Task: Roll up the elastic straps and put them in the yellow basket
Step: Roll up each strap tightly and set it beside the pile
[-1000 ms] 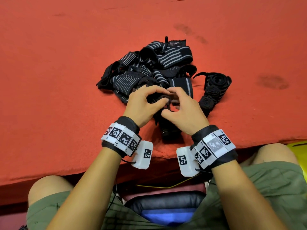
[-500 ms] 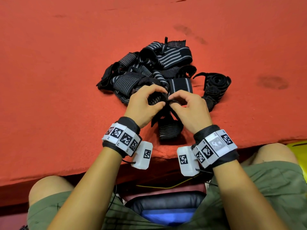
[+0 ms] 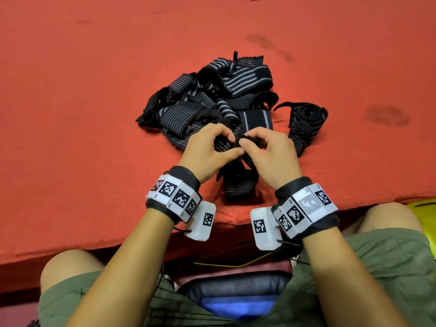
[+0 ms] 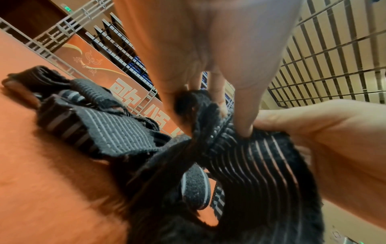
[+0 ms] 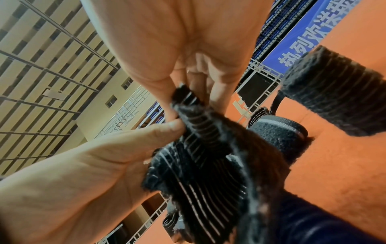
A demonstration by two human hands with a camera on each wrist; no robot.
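Note:
Both hands pinch the top end of one black striped elastic strap (image 3: 238,185) just above the red surface. My left hand (image 3: 213,149) and right hand (image 3: 266,149) meet thumb to thumb over its folded end. The strap's loose tail hangs down toward me onto the mat. In the left wrist view the strap (image 4: 256,158) fans out under my fingers; in the right wrist view the strap (image 5: 200,158) is bunched between thumb and fingers. A pile of loose straps (image 3: 212,102) lies just beyond my hands. A sliver of the yellow basket (image 3: 424,206) shows at the right edge.
Rolled straps (image 3: 306,121) lie to the right of the pile on the red mat (image 3: 82,114). The mat's near edge runs just behind my wrists, above my knees and green shorts (image 3: 377,267). Railings and banners show in the wrist views.
My hands have lifted slightly and moved away from me, drawing the strap's tail out longer below them. The fingers have shifted along the strap's top end.

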